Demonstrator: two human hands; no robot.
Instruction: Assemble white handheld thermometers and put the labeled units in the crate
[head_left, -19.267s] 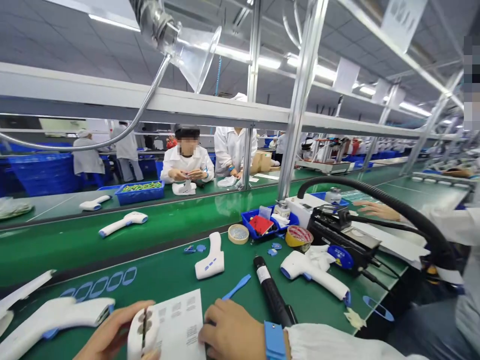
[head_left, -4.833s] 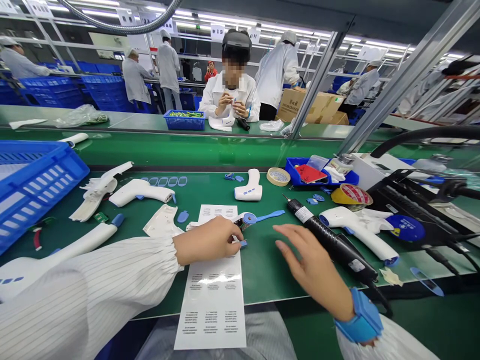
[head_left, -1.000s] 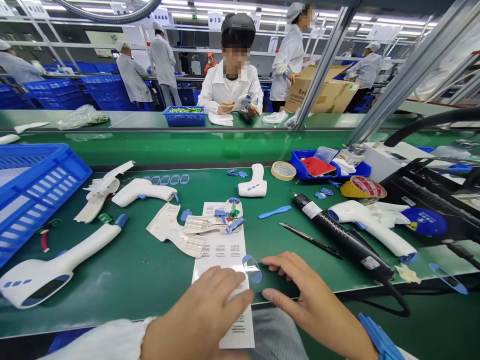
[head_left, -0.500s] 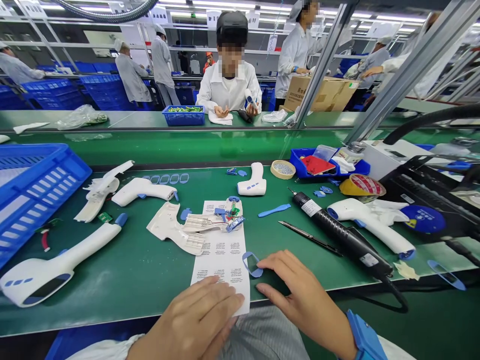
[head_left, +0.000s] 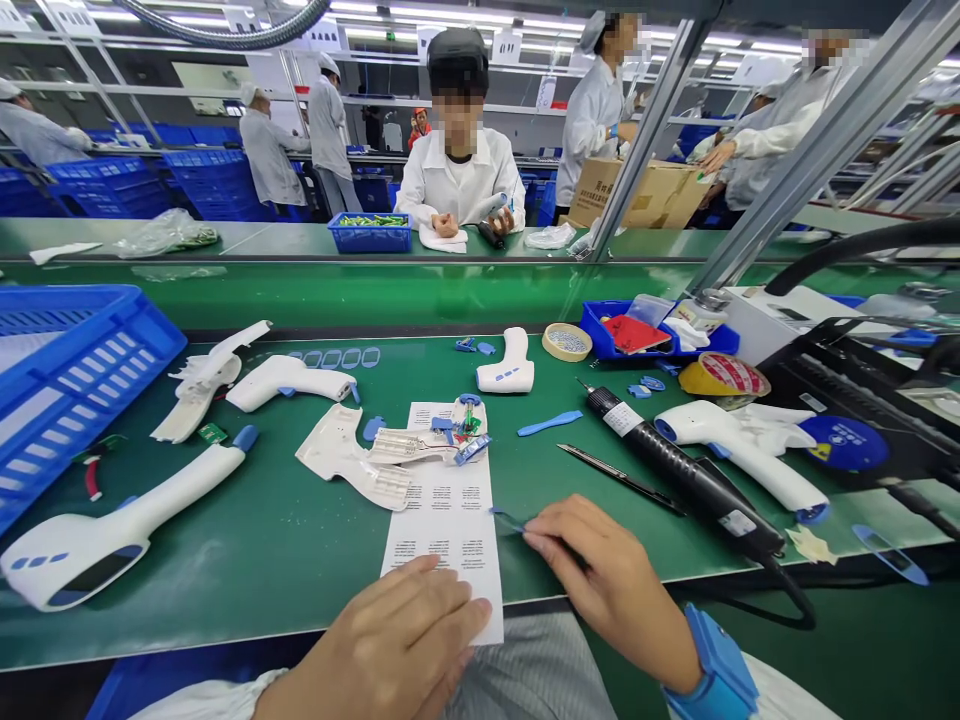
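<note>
My left hand [head_left: 397, 645] lies flat on the near end of a white printed sheet [head_left: 447, 510] at the bench edge, fingers stretched out. My right hand [head_left: 600, 580], with a blue wrist strap [head_left: 712, 670], pinches a thin blue-rimmed clear lens piece [head_left: 508, 521] just right of the sheet. An opened white thermometer shell with blue parts and wires [head_left: 390, 455] lies on the sheet's far end. A black electric screwdriver [head_left: 675, 475] and thin tweezers [head_left: 619, 480] lie to the right.
Several white thermometer guns lie on the green mat, among them one at left [head_left: 112, 530] and one at right [head_left: 739, 455]. A blue crate [head_left: 67, 375] stands at left, tape rolls [head_left: 724, 378] and a small blue tray [head_left: 652, 335] at right. A person works across the conveyor [head_left: 461, 170].
My right hand's fingers closed on the blue-rimmed lens piece and tipped it up off the mat. My left hand slid back along the sheet toward me.
</note>
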